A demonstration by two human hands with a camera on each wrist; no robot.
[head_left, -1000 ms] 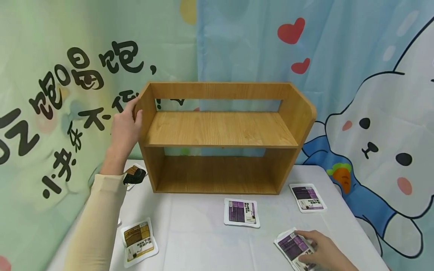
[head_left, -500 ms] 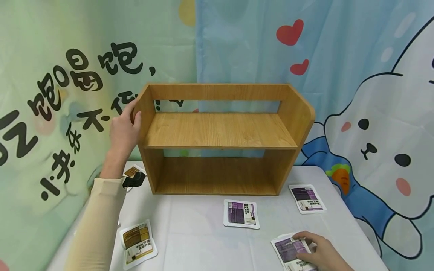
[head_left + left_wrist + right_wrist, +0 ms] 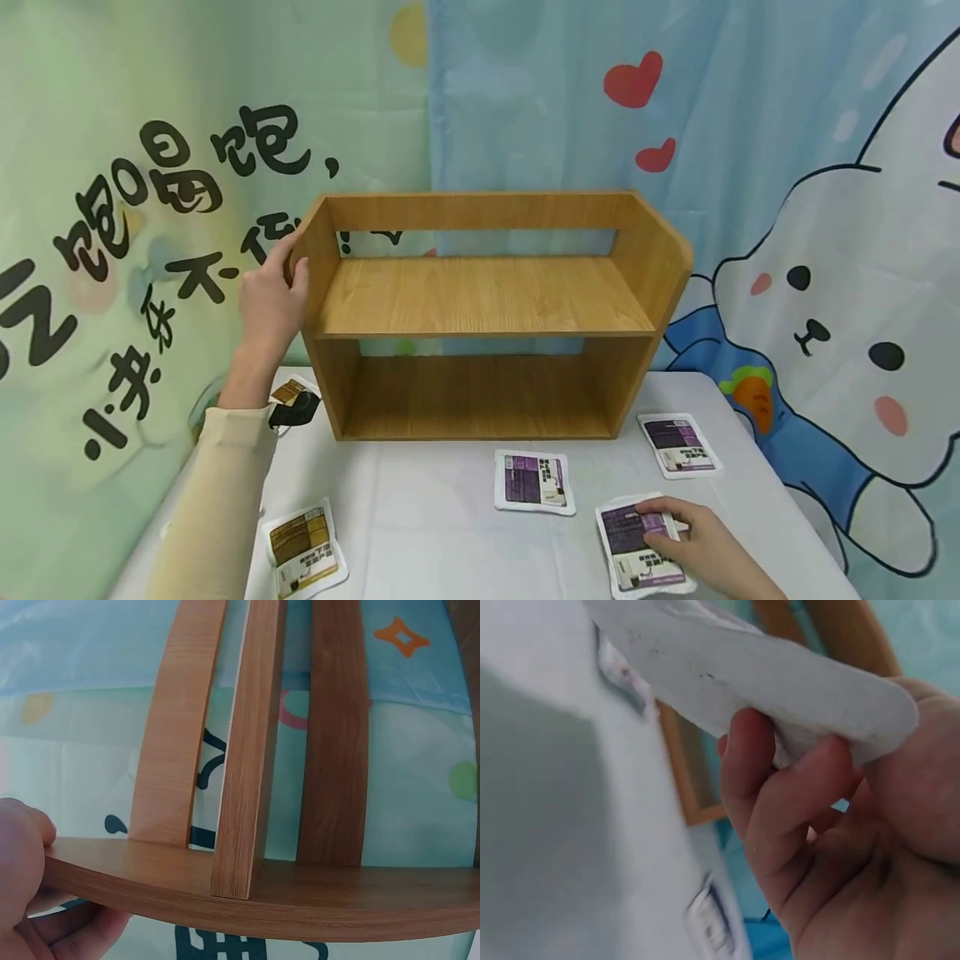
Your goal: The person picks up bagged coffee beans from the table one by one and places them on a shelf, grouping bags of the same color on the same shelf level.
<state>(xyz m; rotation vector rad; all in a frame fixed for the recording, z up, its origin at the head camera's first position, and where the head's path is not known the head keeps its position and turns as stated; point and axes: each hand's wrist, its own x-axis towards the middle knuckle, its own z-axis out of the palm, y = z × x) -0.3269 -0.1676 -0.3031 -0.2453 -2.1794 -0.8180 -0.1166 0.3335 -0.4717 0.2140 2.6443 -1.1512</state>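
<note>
A two-tier wooden desk shelf (image 3: 487,296) stands on the white table. Its left side panel is gripped near the top by my left hand (image 3: 272,304); the left wrist view shows the fingers (image 3: 90,934) on one side of the board's edge. Low on the right, my right hand (image 3: 705,542) pinches a purple-and-white flat pouch (image 3: 637,554) between thumb and fingers. Seen from the right wrist, the pouch's pale underside (image 3: 757,682) is off the table, with fingers curled beneath it. Whether it is one pouch or several stacked, I cannot tell.
Another purple pouch (image 3: 534,482) lies before the shelf, and one more (image 3: 680,446) to its right. A gold-and-white pouch (image 3: 303,550) is at front left; a second gold one (image 3: 291,390) is partly hidden behind the left wrist. Printed curtains (image 3: 517,108) hang behind.
My right hand has brought the pouch slightly left and up in the view, turning it more upright. The left hand keeps its grip on the shelf; the whole head view has shifted a little.
</note>
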